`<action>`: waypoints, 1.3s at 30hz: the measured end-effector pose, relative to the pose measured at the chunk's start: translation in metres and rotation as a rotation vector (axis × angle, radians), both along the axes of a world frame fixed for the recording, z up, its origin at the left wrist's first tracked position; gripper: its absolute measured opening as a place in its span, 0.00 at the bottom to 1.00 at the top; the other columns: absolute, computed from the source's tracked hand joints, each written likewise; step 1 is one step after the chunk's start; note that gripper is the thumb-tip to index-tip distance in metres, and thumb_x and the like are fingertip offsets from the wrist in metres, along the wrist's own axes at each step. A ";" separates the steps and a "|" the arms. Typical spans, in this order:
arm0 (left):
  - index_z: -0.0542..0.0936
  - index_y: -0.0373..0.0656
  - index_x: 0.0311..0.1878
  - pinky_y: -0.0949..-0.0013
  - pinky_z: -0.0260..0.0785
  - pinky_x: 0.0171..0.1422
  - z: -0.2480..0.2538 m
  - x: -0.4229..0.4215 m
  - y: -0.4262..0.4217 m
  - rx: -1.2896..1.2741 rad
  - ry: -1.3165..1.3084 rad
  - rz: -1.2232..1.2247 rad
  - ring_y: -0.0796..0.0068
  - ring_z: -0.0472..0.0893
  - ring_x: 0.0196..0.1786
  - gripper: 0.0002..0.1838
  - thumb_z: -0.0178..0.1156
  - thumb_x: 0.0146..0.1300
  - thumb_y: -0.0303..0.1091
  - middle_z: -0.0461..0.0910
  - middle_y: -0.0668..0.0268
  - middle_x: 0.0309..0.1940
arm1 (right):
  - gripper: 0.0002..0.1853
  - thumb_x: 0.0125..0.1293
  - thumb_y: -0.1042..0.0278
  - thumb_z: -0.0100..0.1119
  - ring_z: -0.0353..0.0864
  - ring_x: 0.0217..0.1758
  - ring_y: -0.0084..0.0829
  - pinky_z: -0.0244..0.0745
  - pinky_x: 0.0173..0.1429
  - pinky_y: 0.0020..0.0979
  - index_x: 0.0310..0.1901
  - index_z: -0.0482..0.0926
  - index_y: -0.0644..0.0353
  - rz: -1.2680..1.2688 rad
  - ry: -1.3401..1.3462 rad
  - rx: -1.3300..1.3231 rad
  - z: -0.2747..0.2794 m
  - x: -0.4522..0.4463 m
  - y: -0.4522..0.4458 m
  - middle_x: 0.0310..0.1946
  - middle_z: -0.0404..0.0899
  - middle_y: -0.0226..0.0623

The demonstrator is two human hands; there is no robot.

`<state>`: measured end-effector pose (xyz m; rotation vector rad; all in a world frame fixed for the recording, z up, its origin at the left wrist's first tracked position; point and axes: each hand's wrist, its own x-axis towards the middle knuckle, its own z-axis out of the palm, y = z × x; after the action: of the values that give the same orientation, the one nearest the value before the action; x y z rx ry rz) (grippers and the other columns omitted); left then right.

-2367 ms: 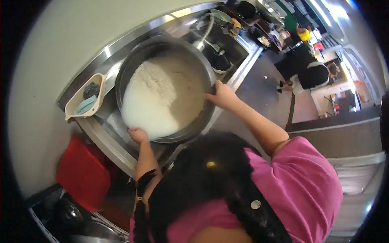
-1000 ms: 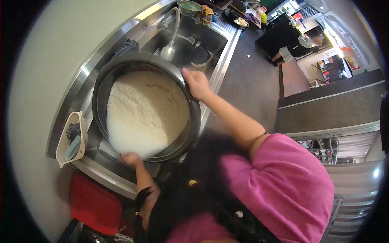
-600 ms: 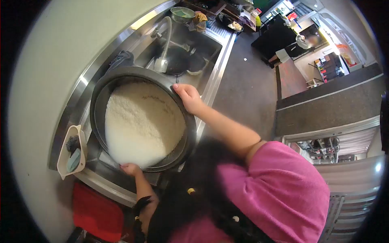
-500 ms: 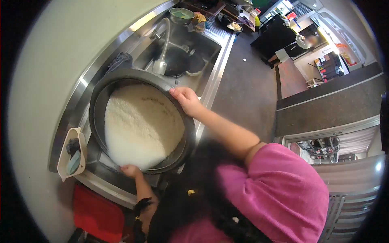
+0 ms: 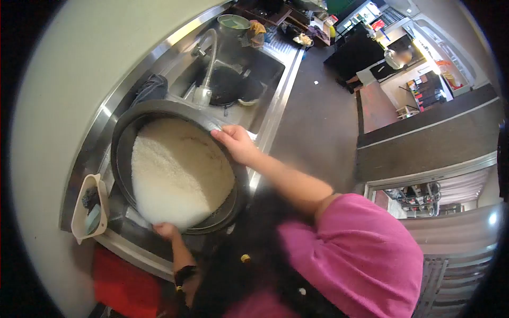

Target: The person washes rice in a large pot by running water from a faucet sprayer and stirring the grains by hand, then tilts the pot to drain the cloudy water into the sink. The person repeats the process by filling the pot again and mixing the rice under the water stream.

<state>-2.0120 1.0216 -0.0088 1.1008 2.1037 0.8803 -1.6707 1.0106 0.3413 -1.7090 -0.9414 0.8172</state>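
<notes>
A large dark round pot (image 5: 127, 175) tilts over the steel sink, its low side toward the bottom left. In it lie white rice (image 5: 159, 169) and cloudy white water (image 5: 169, 209), which reaches the low rim. My left hand (image 5: 167, 230) is at that lower rim, fingers partly hidden at the water's edge. My right hand (image 5: 233, 142) grips the rim on the upper right, thumb on top. Behind the pot are a faucet with a flexible hose (image 5: 211, 58) and a dark cloth (image 5: 150, 89).
A cream basket (image 5: 77, 217) with a scrubber and a green sponge stands at the left. A second basin (image 5: 270, 69) holds dark pans. A red object (image 5: 124, 281) is below the counter. Further back, a person (image 5: 395, 58) stands beside a dark cabinet.
The view has shifted, and the pot and both hands now appear lower and further left. My right hand has moved along the rim toward the top. The cloudy water still lies at the low side.
</notes>
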 end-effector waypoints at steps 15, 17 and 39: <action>0.73 0.27 0.61 0.53 0.68 0.66 0.000 0.000 0.011 -0.060 0.083 0.051 0.41 0.77 0.58 0.22 0.39 0.76 0.34 0.77 0.40 0.57 | 0.23 0.69 0.51 0.62 0.66 0.23 0.14 0.62 0.26 0.27 0.23 0.78 0.62 -0.019 -0.063 -0.108 0.024 -0.014 0.000 0.18 0.72 0.21; 0.73 0.26 0.60 0.54 0.68 0.66 -0.014 -0.005 0.012 -0.049 -0.002 0.061 0.41 0.77 0.58 0.23 0.39 0.76 0.35 0.77 0.39 0.56 | 0.29 0.66 0.44 0.60 0.64 0.21 0.23 0.65 0.29 0.36 0.22 0.77 0.68 -0.037 -0.126 -0.071 0.023 -0.015 0.000 0.14 0.68 0.35; 0.68 0.29 0.67 0.49 0.63 0.71 -0.028 -0.004 0.010 0.253 0.125 0.037 0.44 0.71 0.66 0.23 0.38 0.75 0.31 0.70 0.41 0.64 | 0.30 0.65 0.41 0.60 0.68 0.20 0.29 0.68 0.30 0.40 0.24 0.77 0.67 -0.065 -0.243 -0.121 0.022 -0.016 -0.002 0.15 0.71 0.41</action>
<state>-2.0158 1.0319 -0.0363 1.2779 2.1620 1.1470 -1.6872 1.0084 0.3637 -1.9656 -1.0093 0.6439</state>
